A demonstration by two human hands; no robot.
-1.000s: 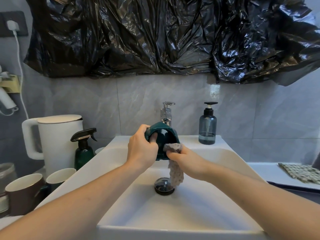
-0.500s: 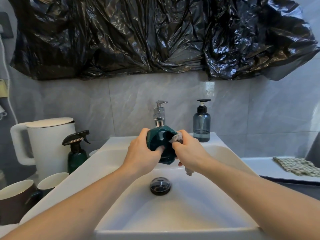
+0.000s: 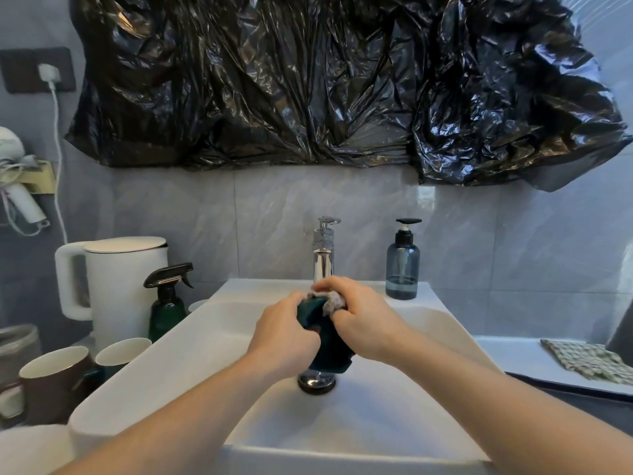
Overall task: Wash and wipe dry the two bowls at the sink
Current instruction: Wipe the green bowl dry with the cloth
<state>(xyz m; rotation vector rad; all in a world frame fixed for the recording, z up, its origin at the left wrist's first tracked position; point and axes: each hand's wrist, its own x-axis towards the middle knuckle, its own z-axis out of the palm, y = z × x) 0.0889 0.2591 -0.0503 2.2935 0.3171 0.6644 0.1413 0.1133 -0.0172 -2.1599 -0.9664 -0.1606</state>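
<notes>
Over white sink (image 3: 191, 344): left hand (image 3: 286, 341) gripping green bowl (image 3: 329, 341) steady (tilted for reach), right hand (image 3: 363, 323) clenched around cloth (image 3: 331, 299), scrubbing.

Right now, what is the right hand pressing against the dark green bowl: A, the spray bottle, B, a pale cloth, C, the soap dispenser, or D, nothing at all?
B: the right hand bunches a pale cloth against the top of the dark green bowl, which the left hand grips over the sink.
</notes>
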